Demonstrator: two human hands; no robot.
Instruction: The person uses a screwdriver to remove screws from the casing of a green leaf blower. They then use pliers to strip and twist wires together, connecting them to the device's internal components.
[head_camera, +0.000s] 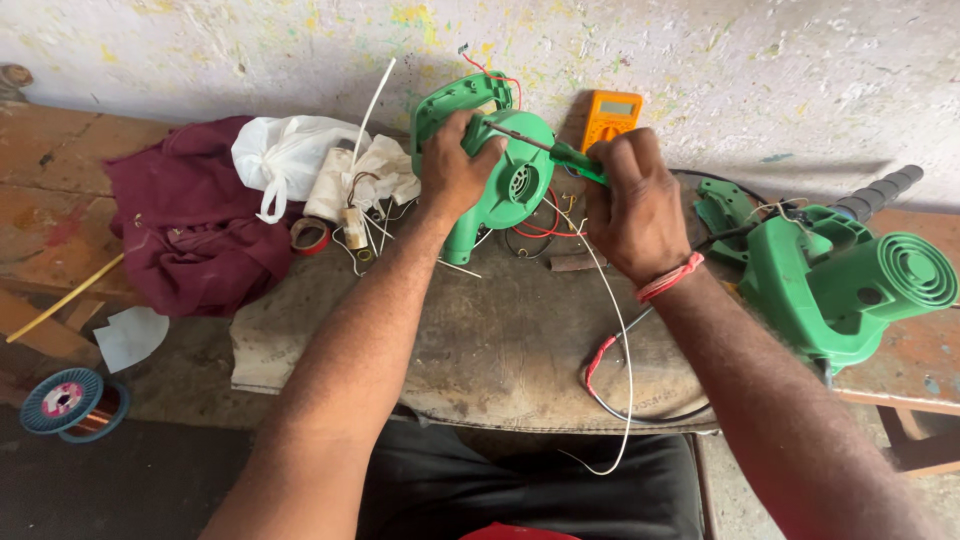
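Left grip (455, 170) clamps green blower housing (505, 175) — right grip (630, 205) pinches screwdriver (560, 152); tip hidden behind housing.

A green blower housing (505, 175) of smooth, slightly shiny plastic is being held, and a screwdriver (560, 152) with a thin metal shaft and a green plastic handle is being pressed to it. A second blower (850, 280) of the same glossy green plastic is lying on the bench (60, 210), whose worn wood is looking rough and stained. A matt, dusty mat (480, 350) is being used under the parts. Soft maroon cloth (190, 220) and a thin white plastic bag (285, 150) are lying nearby. Shiny copper wire is being kept on a blue plastic spool (70, 400).
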